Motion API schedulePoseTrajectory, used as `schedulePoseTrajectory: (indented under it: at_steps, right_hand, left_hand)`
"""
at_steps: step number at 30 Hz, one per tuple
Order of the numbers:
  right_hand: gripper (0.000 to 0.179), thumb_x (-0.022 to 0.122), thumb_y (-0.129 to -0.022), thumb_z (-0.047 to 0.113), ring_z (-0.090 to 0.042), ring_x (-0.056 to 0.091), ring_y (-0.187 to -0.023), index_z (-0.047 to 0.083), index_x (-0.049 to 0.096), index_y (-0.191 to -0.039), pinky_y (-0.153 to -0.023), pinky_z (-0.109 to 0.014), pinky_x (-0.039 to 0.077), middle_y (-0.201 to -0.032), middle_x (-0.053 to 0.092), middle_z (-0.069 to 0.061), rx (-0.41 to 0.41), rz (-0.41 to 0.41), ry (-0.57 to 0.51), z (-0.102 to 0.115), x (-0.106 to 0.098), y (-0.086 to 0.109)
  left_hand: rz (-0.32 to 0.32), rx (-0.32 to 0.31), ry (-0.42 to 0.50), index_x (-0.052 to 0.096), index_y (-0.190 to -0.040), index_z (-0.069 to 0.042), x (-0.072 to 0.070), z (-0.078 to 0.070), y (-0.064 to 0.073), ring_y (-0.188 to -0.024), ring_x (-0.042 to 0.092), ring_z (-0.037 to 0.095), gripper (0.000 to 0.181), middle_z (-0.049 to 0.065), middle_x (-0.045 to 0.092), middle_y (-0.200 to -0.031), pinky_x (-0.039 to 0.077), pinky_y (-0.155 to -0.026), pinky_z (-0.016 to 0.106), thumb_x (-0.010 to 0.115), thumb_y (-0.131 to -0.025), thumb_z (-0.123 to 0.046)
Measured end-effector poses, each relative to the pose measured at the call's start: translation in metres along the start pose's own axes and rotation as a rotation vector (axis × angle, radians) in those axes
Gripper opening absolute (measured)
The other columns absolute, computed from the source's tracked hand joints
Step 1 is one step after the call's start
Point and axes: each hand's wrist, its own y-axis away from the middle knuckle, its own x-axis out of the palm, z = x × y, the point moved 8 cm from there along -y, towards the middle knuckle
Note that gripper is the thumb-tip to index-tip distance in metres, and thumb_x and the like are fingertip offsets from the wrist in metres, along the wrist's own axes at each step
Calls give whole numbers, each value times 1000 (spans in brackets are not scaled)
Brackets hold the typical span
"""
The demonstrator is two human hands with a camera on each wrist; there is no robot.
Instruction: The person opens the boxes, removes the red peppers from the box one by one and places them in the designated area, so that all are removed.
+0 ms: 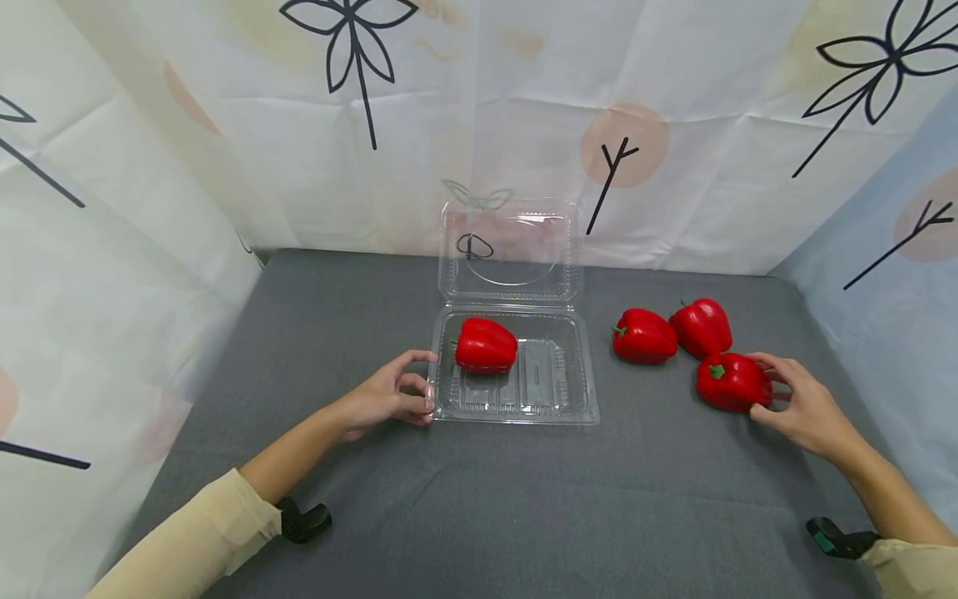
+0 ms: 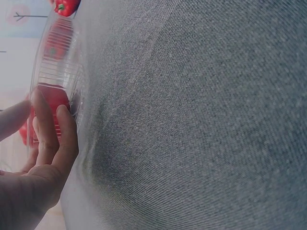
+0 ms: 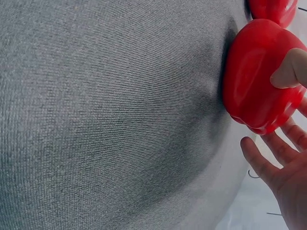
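A clear plastic clamshell container [image 1: 554,408] lies with its lid [image 1: 516,249] raised behind it. One red bell pepper [image 1: 486,344] lies on its side in the container's back left part. My left hand [image 1: 392,395] touches the container's left edge, its fingers loosely bent along the outer wall. On the right, my right hand [image 1: 804,412] holds the right end of another red bell pepper [image 1: 729,382] resting on the cloth. Its thumb [image 3: 290,72] presses one side while the other fingers reach around behind, partly hidden. The little finger stands apart from the pepper.
Two more red bell peppers, one on the left [image 1: 645,336] and one at the back [image 1: 702,327], lie close to the held one. Grey cloth [image 1: 516,507] covers the table. Patterned white curtains [image 1: 524,108] hang behind and at both sides.
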Motion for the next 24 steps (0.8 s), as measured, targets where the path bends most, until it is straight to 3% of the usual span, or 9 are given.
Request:
schedulePoseTrajectory:
  at_steps: [6, 9, 11, 12, 14, 16, 19, 24]
  right_hand:
    - [73, 77, -74, -7, 17, 33, -99, -8, 44, -139, -73, 3, 34, -121, 49, -29, 4, 5, 7, -1, 1, 0]
    - [74, 77, -75, -6, -1, 43, -105, -8, 42, -140, -73, 0, 35, -123, 48, -31, 15, 8, 20, -1, 2, 0]
    - [79, 76, -74, -4, -23, 44, -112, -8, 37, -144, -84, -17, 46, -127, 43, -33, 28, 15, 22, 0, 4, -2]
    - [82, 75, -74, -3, -35, 41, -116, -7, 34, -146, -91, -32, 49, -131, 40, -35, 35, 17, 16, 1, 5, -3]
    - [90, 73, -74, 0, -53, 31, -121, -5, 26, -151, -92, -63, 43, -139, 31, -37, 52, 18, -4, 2, 6, -5]
    - [94, 71, -75, 1, -58, 21, -128, -2, 19, -154, -83, -82, 30, -146, 23, -37, 68, 3, -40, 5, 6, -8]
    - [94, 69, -76, 2, -57, 16, -133, 3, 19, -156, -85, -85, 26, -151, 17, -34, 81, -32, -71, 14, 3, -14]
    - [83, 67, -78, 6, -54, 22, -133, 3, 31, -152, -86, -83, 29, -152, 21, -29, 31, -67, -60, 42, 7, -33]
  left_hand:
    - [1, 4, 0, 29, -149, -10, 0, 0, 2, -81, 69, 23, 74, 10, 59, -97, 59, -81, 41, 69, -89, 3]
    - [-2, 4, 11, 29, -149, -10, 0, 0, 2, -80, 69, 23, 73, 9, 59, -96, 59, -81, 41, 69, -88, 2]
    - [0, 7, 13, 29, -149, -9, 0, 0, 1, -80, 69, 23, 74, 9, 59, -96, 59, -81, 42, 69, -88, 3]
    - [1, 6, 14, 29, -149, -9, 0, 0, 1, -80, 69, 23, 74, 9, 59, -96, 59, -81, 42, 69, -88, 3]
    - [-2, 4, 19, 29, -149, -9, 0, 1, 1, -79, 68, 22, 73, 9, 59, -95, 59, -81, 42, 69, -88, 4]
    - [-2, 4, 25, 29, -149, -9, 1, 1, 1, -79, 68, 22, 73, 9, 59, -94, 59, -81, 43, 68, -88, 5]
    - [3, 12, 35, 29, -149, -8, 2, 1, 0, -79, 68, 22, 73, 9, 58, -94, 59, -82, 44, 68, -88, 6]
    - [3, 22, 41, 29, -149, -8, 2, 1, 1, -78, 68, 23, 75, 8, 58, -92, 59, -82, 44, 69, -88, 6]
